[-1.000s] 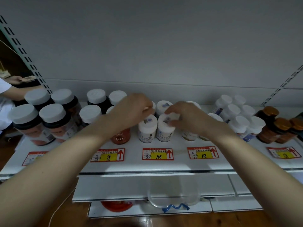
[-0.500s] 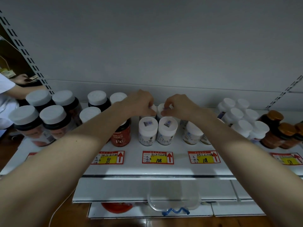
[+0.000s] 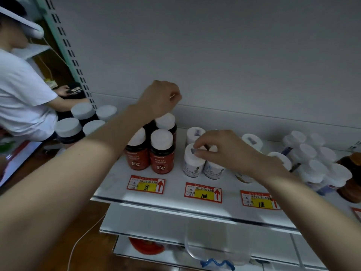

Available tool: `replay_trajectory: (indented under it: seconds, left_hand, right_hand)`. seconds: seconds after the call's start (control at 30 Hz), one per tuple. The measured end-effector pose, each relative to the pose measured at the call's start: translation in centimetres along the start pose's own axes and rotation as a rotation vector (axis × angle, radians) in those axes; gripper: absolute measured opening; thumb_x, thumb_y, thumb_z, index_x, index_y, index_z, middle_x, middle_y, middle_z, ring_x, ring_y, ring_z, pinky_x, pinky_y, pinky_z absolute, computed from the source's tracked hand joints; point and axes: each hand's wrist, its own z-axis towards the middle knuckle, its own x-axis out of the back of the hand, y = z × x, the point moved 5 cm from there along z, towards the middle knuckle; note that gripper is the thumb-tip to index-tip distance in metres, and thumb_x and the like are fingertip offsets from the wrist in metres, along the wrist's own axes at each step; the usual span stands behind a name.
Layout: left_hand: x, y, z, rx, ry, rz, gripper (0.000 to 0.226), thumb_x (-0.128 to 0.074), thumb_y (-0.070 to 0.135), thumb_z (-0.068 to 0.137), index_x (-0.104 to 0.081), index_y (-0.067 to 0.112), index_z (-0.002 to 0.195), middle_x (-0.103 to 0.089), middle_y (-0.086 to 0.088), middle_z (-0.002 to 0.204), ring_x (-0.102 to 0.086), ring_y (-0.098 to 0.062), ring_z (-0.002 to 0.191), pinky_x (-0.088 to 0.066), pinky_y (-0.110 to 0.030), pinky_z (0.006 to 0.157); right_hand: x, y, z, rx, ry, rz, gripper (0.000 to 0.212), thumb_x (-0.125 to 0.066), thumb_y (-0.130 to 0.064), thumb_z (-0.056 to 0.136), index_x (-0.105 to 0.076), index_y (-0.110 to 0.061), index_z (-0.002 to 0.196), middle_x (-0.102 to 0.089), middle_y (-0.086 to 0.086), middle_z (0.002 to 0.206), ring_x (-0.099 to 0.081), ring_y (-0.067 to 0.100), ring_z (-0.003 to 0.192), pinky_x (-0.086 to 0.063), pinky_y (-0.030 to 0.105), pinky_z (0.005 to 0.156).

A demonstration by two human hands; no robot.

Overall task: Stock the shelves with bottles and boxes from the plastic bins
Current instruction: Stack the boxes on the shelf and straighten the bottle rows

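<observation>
On the white shelf [image 3: 175, 194] stand red "Fe" bottles [image 3: 161, 153] with white caps and, to their right, small white bottles [image 3: 193, 163]. My right hand [image 3: 220, 151] reaches over the small white bottles, its fingertips pinching the cap of the front left one. My left hand [image 3: 160, 98] hovers above and behind the red bottles, fingers curled, holding nothing that shows. A clear plastic bin [image 3: 214, 245] with a blue handle sits low down in front of the lower shelves.
Large dark jars with white lids [image 3: 68, 130] fill the shelf's left end. More white bottles [image 3: 312, 165] and brown bottles [image 3: 349, 182] stand at the right. Price tags [image 3: 203, 192] line the front edge. Another person in a white shirt [image 3: 21, 90] crouches at the left.
My left hand has lifted off the bottles, up and back. My right hand came forward from the rear white bottles to the front left one. My view has shifted left.
</observation>
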Motion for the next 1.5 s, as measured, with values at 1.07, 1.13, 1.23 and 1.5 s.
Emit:
replay_trajectory:
  seconds: [1.07, 1.13, 1.23, 1.5]
  left_hand:
    - [0.9, -6.6, -8.8, -0.122, -0.426, -0.076, 0.022, -0.063, 0.028, 0.082, -0.064, 0.006, 0.086, -0.062, -0.008, 0.079, -0.059, -0.022, 0.076, -0.047, -0.034, 0.067]
    - [0.9, -6.6, -8.8, -0.117, -0.424, -0.069, 0.023, -0.064, 0.029, 0.082, -0.064, 0.007, 0.089, -0.062, -0.008, 0.081, -0.058, -0.021, 0.077, -0.047, -0.034, 0.068]
    - [1.0, -6.5, -8.8, -0.111, -0.418, -0.049, 0.027, -0.064, 0.03, 0.083, -0.064, 0.007, 0.097, -0.063, -0.009, 0.089, -0.058, -0.02, 0.082, -0.047, -0.034, 0.072]
    - [1.6, -6.6, -8.6, -0.124, -0.428, -0.042, 0.052, -0.058, 0.049, 0.079, -0.063, 0.005, 0.106, -0.06, -0.012, 0.098, -0.055, -0.022, 0.089, -0.042, -0.027, 0.073]
  right_hand:
    - [-5.3, -4.6, 6.8, -0.367, -0.055, -0.017, 0.059, -0.07, -0.023, 0.079, -0.042, -0.019, 0.131, -0.052, 0.008, 0.126, -0.05, 0.021, 0.111, -0.04, 0.028, 0.083]
    - [-5.4, -4.7, 6.8, -0.369, -0.058, -0.018, 0.06, -0.069, -0.024, 0.08, -0.041, -0.019, 0.132, -0.051, 0.008, 0.126, -0.05, 0.021, 0.112, -0.042, 0.031, 0.087]
    - [-5.4, -4.6, 6.7, -0.366, -0.066, -0.024, 0.06, -0.069, -0.025, 0.08, -0.041, -0.019, 0.133, -0.051, 0.008, 0.126, -0.049, 0.021, 0.113, -0.042, 0.033, 0.089]
    - [-4.5, -4.5, 6.7, -0.357, -0.095, -0.033, 0.063, -0.067, -0.035, 0.081, -0.039, -0.022, 0.135, -0.052, 0.006, 0.127, -0.052, 0.018, 0.107, -0.042, 0.03, 0.085]
